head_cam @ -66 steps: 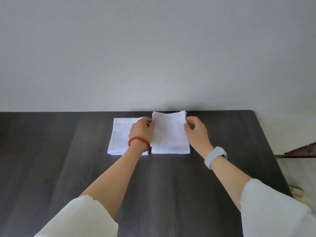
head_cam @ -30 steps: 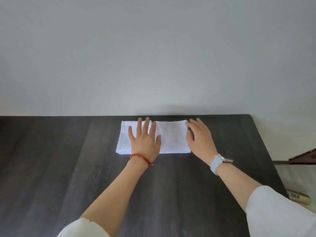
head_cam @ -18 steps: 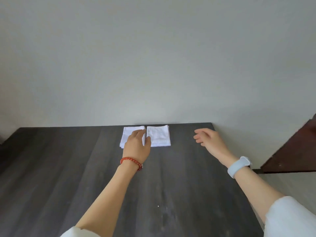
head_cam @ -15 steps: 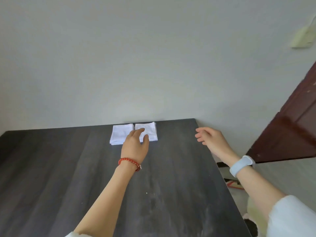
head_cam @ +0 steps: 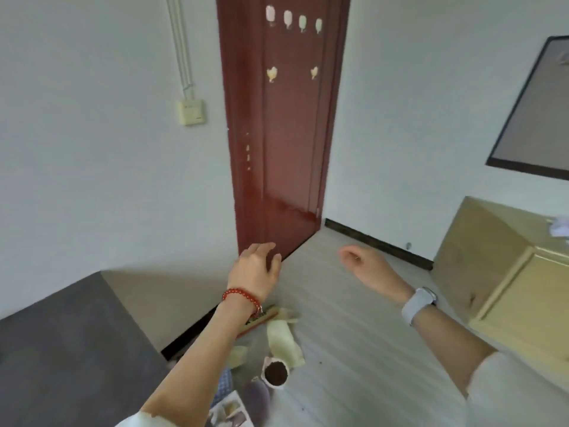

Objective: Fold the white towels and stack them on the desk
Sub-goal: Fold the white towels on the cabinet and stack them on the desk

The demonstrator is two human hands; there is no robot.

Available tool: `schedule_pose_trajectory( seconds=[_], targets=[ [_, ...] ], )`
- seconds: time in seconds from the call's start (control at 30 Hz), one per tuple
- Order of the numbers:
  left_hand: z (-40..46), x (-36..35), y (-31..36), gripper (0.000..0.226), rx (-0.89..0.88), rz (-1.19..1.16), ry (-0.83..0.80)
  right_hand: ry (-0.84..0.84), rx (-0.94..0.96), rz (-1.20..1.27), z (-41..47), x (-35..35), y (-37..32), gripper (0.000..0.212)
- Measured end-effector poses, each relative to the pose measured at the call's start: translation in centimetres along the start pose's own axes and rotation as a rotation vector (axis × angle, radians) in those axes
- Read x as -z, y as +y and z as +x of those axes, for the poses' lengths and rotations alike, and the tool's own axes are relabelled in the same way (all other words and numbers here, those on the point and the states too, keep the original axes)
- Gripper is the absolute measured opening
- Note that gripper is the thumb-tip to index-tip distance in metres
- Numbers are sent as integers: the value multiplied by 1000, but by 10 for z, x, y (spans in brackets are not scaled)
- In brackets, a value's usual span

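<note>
Both hands — left (head_cam: 257, 271), right (head_cam: 366, 266) — now hang loose, holding nothing, off the desk (head_cam: 61, 349); towels gone from view.

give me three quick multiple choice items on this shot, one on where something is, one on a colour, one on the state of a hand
1. Where does the dark desk lie in the view?
A. lower left
B. upper right
C. centre top

2. What colour is the bead bracelet on the left wrist?
A. blue
B. red
C. black

3. What is the left hand doing?
A. pinching a towel
B. pressing flat on the desk
C. held in the air, fingers relaxed, holding nothing

Answers:
1. A: the desk's dark top fills the lower left corner, against the white wall.
2. B: the beads show red against the wrist.
3. C: the hand hangs in front of the red-brown door, off the desk, with nothing in it. The right hand, the one with the pale watch, is also empty.
</note>
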State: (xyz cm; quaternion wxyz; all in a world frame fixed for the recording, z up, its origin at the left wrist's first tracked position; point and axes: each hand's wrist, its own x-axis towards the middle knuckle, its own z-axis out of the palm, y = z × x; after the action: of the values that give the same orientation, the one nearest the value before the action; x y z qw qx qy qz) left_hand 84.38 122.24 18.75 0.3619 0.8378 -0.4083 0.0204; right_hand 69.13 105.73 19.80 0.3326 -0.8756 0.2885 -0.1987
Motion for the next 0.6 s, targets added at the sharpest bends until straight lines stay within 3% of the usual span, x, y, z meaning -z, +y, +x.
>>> schedule_pose_trajectory(
  seconds=[0.33,0.6],
  targets=[
    [72,-308,350,30,-454,-141,-382,361,-406,-35,-60,302,298,23],
    [123,-478,501,23,-637,-207,-581,514,-612,-18,-61,425,454,25]
  ],
)
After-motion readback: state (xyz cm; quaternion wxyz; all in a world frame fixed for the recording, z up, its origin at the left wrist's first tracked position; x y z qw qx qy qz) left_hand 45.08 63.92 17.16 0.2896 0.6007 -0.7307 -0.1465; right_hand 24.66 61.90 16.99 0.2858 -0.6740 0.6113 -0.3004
